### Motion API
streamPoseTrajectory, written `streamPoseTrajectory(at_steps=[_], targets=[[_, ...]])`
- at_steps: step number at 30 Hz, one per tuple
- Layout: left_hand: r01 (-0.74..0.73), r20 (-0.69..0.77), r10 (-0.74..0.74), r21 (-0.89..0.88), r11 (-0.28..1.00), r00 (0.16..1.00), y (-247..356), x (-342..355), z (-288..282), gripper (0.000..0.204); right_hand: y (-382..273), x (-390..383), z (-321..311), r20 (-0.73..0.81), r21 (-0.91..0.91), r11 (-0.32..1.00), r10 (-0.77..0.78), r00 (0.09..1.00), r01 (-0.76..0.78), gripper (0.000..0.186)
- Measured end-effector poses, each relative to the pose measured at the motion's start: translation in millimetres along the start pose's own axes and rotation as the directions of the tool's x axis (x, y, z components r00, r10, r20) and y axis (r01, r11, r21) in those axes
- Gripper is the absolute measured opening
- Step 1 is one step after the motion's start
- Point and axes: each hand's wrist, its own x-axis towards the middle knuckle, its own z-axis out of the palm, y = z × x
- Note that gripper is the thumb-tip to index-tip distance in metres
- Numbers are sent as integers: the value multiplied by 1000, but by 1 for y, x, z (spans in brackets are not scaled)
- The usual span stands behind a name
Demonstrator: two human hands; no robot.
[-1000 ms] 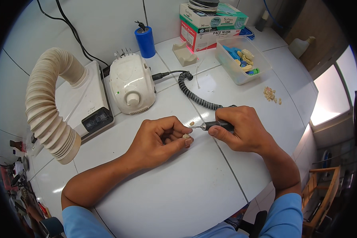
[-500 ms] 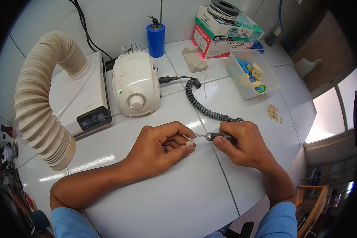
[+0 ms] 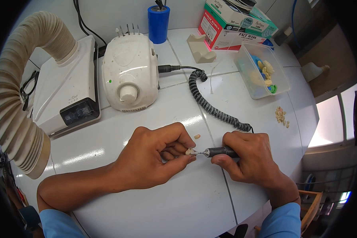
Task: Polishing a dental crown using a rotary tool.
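Observation:
My left hand [image 3: 156, 154] pinches a small cream, tooth-like piece [image 3: 189, 151] between thumb and index finger, the other fingers curled behind it. My right hand [image 3: 248, 154] is wrapped around a dark rotary handpiece [image 3: 221, 152] with a silver nose. Its thin bit [image 3: 198, 152] points left and meets the cream piece, or nearly so; contact is too small to confirm. Just beyond my left fingertips, a small tan piece [image 3: 197, 136] lies on the white tiled table [image 3: 178, 210]. A coiled grey cord [image 3: 210, 105] links the handpiece to a white control unit [image 3: 130, 75].
At the left stands a white box-shaped machine [image 3: 67, 93] with a ribbed hose [image 3: 16, 103] arching over it. Farther back are a blue cylinder [image 3: 158, 25], a beige stand [image 3: 201, 48] and mask boxes [image 3: 236, 31]. A clear tub [image 3: 261, 73] and small cream pieces [image 3: 281, 114] sit right.
The view has shifted closer. My right hand has brought the handpiece bit in to the cream piece; before, the bit was above it. The tan piece on the table now shows plainly.

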Motion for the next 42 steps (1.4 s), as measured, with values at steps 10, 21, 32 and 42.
streamPoseTrajectory(at_steps=[10,21,32,42], targets=[[0,7,0,-4,1000,1000,-5,-1,-1,18,0,0,1,3,-6,1000,21,1000,-21,50],[12,46,-13,17,1000,999,-1,-1,-2,16,-2,0,1,-6,-12,1000,22,1000,-22,50],[7,54,-8,22,1000,999,-1,-1,-3,17,1,0,0,9,20,999,32,999,-32,51],[9,50,-9,8,1000,999,-1,-1,-3,17,-2,0,-1,18,-10,1000,29,999,-29,51]])
